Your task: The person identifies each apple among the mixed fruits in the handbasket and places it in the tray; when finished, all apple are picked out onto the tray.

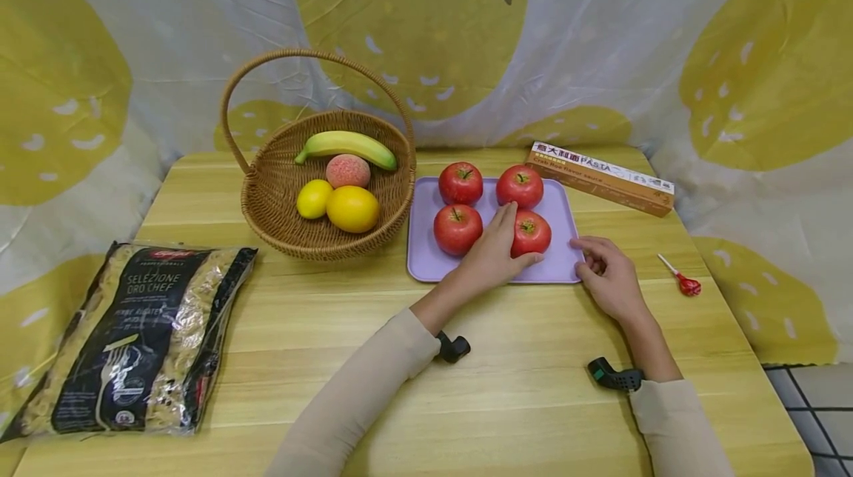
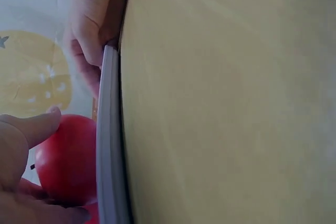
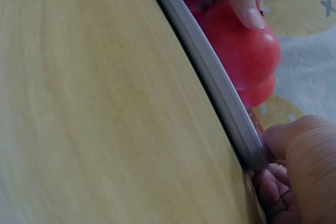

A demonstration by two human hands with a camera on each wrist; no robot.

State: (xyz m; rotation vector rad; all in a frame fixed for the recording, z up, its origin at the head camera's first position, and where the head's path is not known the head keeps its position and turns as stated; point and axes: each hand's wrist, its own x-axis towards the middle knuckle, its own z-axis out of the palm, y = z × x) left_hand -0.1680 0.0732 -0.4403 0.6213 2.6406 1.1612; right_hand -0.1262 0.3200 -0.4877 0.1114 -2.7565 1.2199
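Note:
Several red apples sit on a lilac rectangular tray (image 1: 561, 221). My left hand (image 1: 489, 255) curls round the front right apple (image 1: 534, 232), thumb at its near side and fingers at its left. In the left wrist view this apple (image 2: 68, 161) lies between the thumb and fingers, low against the tray rim (image 2: 109, 129). With my right hand (image 1: 608, 281) I pinch the tray's right edge near its front corner. The right wrist view has the right thumb (image 3: 286, 137) over the tray rim (image 3: 212, 72) and the other fingers curled below it.
Left of the tray stands a wicker basket (image 1: 280, 221) with a tall handle, holding a banana (image 1: 346, 145), a peach (image 1: 348, 170) and two yellow fruits. Behind the tray lies a pasta box (image 1: 600, 179); at right, a red lollipop (image 1: 688, 285). A pasta bag (image 1: 136, 336) lies front left.

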